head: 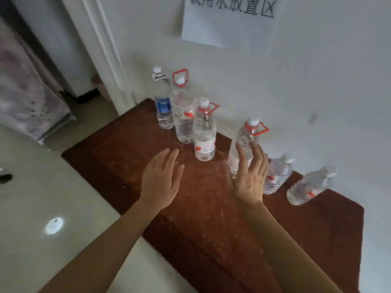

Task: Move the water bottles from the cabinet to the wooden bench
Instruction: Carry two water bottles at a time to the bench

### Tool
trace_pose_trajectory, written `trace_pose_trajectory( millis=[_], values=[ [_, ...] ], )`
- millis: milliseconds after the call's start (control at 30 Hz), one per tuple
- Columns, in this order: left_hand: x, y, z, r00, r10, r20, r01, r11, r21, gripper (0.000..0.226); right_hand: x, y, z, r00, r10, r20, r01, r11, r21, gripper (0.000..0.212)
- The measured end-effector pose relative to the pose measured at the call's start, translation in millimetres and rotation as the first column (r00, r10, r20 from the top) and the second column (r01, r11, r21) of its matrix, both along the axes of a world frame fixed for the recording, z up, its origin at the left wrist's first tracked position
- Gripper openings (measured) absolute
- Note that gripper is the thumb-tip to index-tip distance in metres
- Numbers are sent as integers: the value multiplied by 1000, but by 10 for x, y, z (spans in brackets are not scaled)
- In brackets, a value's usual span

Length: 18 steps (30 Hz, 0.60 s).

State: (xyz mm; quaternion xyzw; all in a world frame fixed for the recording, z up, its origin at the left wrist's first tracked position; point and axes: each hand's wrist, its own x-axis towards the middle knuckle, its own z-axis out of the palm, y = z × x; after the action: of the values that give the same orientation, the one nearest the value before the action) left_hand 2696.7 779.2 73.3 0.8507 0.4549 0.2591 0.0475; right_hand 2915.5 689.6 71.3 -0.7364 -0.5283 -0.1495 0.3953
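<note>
Wall of white plaster (317, 81) fills the far and right side of the view. Pale glossy floor (31, 208) takes up the left, and a bright round spot of reflected light (54, 225) lies on it. A long reddish-brown wooden bench (211, 240) runs along the foot of the wall, from the far left to the near right. A mottled grey-pink fabric (21, 92) hangs at the far left. A white paper sheet with dark handwritten characters (222, 22) is stuck on the wall above the bench.

Both bare forearms reach forward over the bench. The left hand (160, 182) hovers palm down above bare wood, with its fingers straight and close together and its thumb out to the side, holding nothing. The right hand (249, 178) is held up just in front of one bottle, fingers straight and spread apart. Whether they touch the bottle cannot be told.

Six clear plastic water bottles with white caps stand in a row on the bench, close to the wall:
- The clear bottle with a dark blue label (162, 104) is at the far left end.
- The largest clear bottle with a raised red carry loop (183, 115) is just beside it.
- The clear bottle with a red loop and a red-and-white label (204, 132) comes next.
- The red-looped bottle behind the right hand (243, 140) is partly covered by the fingers.
- The smaller blurred bottle (277, 174) stands to its right.
- The last blurred bottle (309, 187) is nearest the right end.
</note>
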Motion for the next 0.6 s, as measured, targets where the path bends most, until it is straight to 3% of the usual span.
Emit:
trace_pose_trajectory(
  millis=[167, 300, 333, 367, 500, 600],
  values=[
    [-2452, -75, 371, 947, 322, 16, -321, 937, 133, 52, -2221, 559, 362, 954, 297, 49, -296, 955, -25, 51],
    [-4785, -589, 759, 820, 572, -10, -550, 793, 261, 50, -4542, 831, 522, 816, 577, 28, -577, 817, -14, 50],
    [-5304, -771, 807, 770, 637, -17, -611, 745, 267, 51, -5088, 822, 591, 772, 634, 45, -635, 773, -4, 50],
    [-6186, -1173, 977, 656, 755, -12, -719, 630, 293, 51, -6107, 778, 740, 674, 735, 73, -738, 674, 27, 50],
    [-7238, -1742, 1269, 471, 882, -18, -846, 457, 275, 55, -7331, 688, 953, 503, 856, 118, -864, 499, 63, 50],
    [-8136, -2379, 1385, 237, 971, 6, -941, 228, 249, 60, -8638, 427, 1100, 307, 938, 162, -952, 300, 67, 50]
  ],
)
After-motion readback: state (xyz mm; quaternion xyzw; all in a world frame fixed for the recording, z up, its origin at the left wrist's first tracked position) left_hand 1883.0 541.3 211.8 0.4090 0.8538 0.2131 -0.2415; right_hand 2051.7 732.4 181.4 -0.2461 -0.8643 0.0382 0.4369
